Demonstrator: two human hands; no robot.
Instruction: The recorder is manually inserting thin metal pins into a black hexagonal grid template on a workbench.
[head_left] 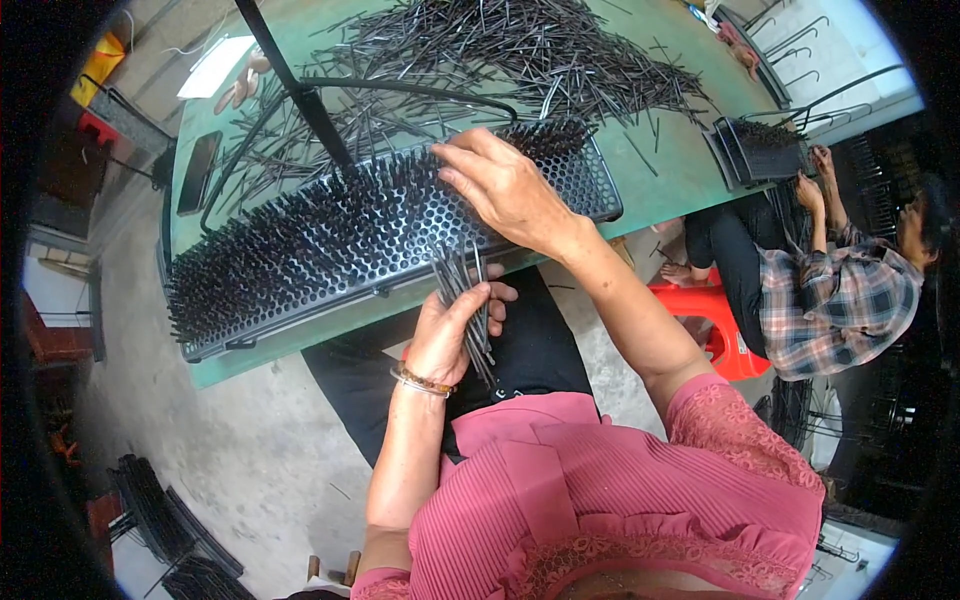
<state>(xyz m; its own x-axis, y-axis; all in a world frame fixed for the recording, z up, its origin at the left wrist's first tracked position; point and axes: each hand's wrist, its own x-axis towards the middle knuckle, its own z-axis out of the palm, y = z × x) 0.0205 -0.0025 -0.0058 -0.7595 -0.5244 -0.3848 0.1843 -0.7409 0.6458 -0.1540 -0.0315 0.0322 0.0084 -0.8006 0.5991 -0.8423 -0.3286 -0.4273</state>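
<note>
We'd tag this as a small workshop: green surface (675, 160) heaped with loose dark rods (540, 50), plus a perforated black tray (590, 185) densely filled with upright ones. We also see a co-worker (840, 305) by a red plastic stool (725, 315), busy at a similar tray (770, 165). Bare grey floor (260, 440), black parts (155, 505) stacked lower left.
</note>
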